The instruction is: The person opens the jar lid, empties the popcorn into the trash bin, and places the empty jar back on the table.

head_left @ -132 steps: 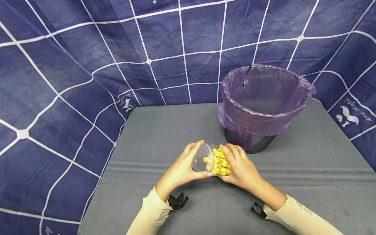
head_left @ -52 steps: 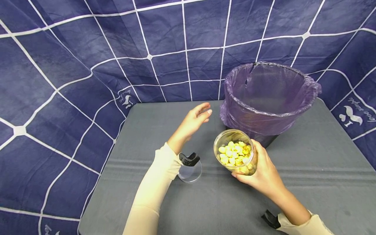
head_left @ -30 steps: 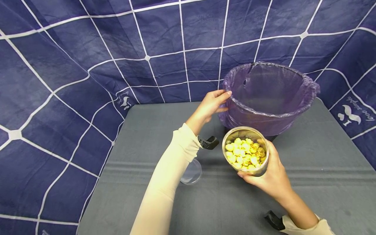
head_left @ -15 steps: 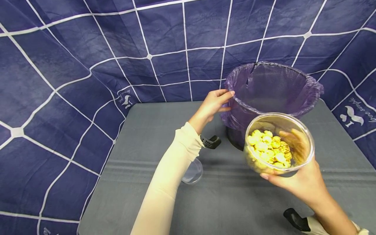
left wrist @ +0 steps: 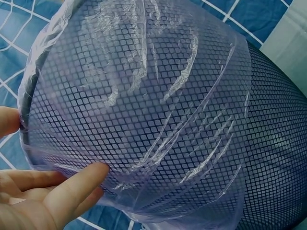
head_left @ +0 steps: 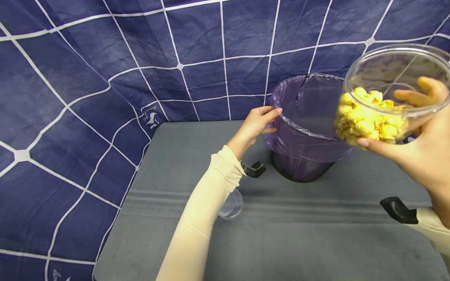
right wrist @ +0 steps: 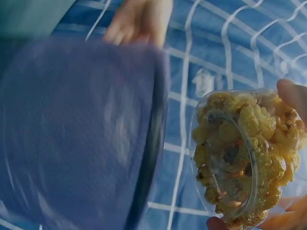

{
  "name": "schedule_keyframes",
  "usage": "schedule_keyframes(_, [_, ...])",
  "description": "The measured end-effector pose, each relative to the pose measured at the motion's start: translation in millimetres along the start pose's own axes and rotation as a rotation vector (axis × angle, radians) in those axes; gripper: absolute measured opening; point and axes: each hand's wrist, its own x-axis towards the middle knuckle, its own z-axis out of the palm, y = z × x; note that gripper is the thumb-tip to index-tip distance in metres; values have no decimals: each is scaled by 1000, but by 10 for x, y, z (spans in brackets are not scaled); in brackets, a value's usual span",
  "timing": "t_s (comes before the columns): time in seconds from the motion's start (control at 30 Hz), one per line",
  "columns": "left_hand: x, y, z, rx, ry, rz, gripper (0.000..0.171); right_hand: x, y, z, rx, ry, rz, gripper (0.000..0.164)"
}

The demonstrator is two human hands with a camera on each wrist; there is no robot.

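My left hand (head_left: 254, 125) pinches the near-left rim of a black mesh wastebasket (head_left: 299, 171), thumb over the edge and fingers outside, as the left wrist view also shows. A purple plastic bag (head_left: 299, 142) lines the basket and folds over its rim. Raised at the right of the head view, my right hand (head_left: 427, 144) grips a clear plastic jar (head_left: 397, 113) without its lid. Yellow popcorn (head_left: 369, 117) lies in the jar's lower part. In the right wrist view the jar (right wrist: 230, 158) is beside the blurred basket (right wrist: 81, 134).
A clear round lid (head_left: 232, 205) lies on the grey table (head_left: 281, 242), partly behind my left forearm. Blue cloth with white lines (head_left: 197, 43) hangs behind and at the sides.
The jar was uncapped and its lid left on the table. My left hand moved to the basket's rim. Lately my right hand has carried the jar up and to the right.
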Motion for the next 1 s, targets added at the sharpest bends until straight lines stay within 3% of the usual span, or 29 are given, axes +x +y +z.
schedule_keyframes(0.13, [11, -1, 6, 3, -2, -6, 41, 329, 113, -70, -151, 16, 24, 98])
schedule_keyframes(0.33, [-2, 8, 3, 0, 3, 2, 42, 709, 261, -81, -205, -30, 26, 95])
schedule_keyframes(0.57, [-10, 17, -6, -1, 5, -7, 42, 963, 313, -96, -439, -224, 132, 100])
schedule_keyframes(0.8, [-9, 12, -15, -2, 7, -7, 41, 1231, 320, -51, -613, -448, 70, 110])
schedule_keyframes(1.0, [-3, 11, 1, 3, 8, -13, 45, 1358, 371, -18, -722, -588, 6, 121])
